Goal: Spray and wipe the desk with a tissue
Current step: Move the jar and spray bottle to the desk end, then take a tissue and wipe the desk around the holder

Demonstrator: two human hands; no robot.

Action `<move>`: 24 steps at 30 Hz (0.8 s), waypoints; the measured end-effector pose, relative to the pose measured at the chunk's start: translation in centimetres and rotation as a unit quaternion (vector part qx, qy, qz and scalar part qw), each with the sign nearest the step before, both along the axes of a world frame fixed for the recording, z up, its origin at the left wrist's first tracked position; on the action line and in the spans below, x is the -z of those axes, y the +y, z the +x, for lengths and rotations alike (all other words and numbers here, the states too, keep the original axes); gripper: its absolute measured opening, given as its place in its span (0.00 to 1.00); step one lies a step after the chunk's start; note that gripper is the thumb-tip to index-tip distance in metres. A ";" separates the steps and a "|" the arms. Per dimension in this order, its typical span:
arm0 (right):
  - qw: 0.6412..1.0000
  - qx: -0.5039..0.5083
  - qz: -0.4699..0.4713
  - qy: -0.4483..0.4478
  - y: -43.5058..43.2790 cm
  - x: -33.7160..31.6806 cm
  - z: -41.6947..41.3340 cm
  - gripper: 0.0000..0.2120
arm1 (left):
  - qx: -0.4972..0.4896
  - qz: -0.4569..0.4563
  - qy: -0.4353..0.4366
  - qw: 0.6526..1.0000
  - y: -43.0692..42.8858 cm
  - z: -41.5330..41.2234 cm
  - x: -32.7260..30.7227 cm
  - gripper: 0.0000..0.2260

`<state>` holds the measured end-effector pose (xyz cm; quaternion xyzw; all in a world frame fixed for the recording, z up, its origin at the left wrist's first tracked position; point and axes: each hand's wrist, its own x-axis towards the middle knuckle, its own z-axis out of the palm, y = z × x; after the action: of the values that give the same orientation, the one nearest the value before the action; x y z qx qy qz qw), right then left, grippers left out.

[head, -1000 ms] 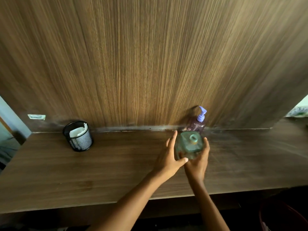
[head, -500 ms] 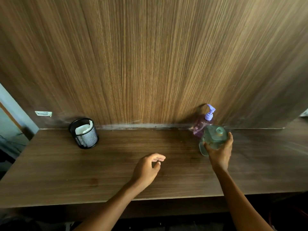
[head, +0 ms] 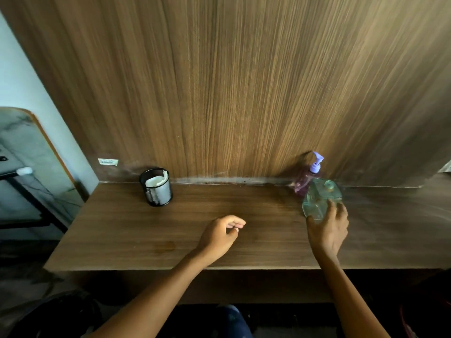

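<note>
A brown wooden desk [head: 256, 240] runs along a wood-panel wall. Towards its back right stands a clear green bottle [head: 319, 198], and my right hand [head: 328, 228] wraps its fingers and thumb around the bottle's near lower side. Just behind it, against the wall, is a purple pump bottle [head: 306, 178]. A black mesh cup [head: 157, 191] at the back left holds white tissue [head: 155, 181]. My left hand [head: 220, 236] hovers over the middle of the desk, loosely curled, holding nothing.
A small white label [head: 108, 161] is stuck low on the wall at the left. Beyond the desk's left end are a pale wall and a marble-look table with a black frame [head: 22, 167]. The desk's front edge is near my forearms.
My right hand carried the green bottle from the desk's middle to the right and set it in front of the pump bottle. My left hand let go of it and drew back left.
</note>
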<state>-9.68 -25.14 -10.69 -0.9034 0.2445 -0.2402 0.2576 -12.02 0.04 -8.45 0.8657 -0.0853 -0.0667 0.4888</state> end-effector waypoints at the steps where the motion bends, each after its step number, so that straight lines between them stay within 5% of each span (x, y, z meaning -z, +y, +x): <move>1: 1.000 -0.017 -0.014 0.021 0.7 -0.1 -0.6 0.28 | 0.002 0.002 -0.001 1.000 0.6 -0.6 -0.5 0.12; 6: 0.983 -0.149 -0.043 0.099 5.4 -1.2 -3.0 0.15 | -0.011 0.001 -0.011 1.000 3.8 -3.3 -1.9 0.12; 14: 0.932 -0.323 -0.030 0.162 16.1 -2.7 -2.6 0.12 | -0.152 -0.030 -0.044 0.987 9.7 -4.0 -2.2 0.12; 20: 0.905 -0.397 0.026 0.151 22.9 -2.8 -0.4 0.12 | -0.197 -0.076 -0.011 0.977 11.3 -4.1 0.2 0.14; 24: 0.898 -0.424 0.050 0.103 27.4 -2.7 2.6 0.10 | -0.257 -0.183 0.006 0.949 13.0 -2.2 2.6 0.14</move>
<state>-7.09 2.26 -8.02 -0.9271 -0.1252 -0.0010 0.3533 -14.20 13.01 -11.09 0.7532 0.1322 0.0732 0.6402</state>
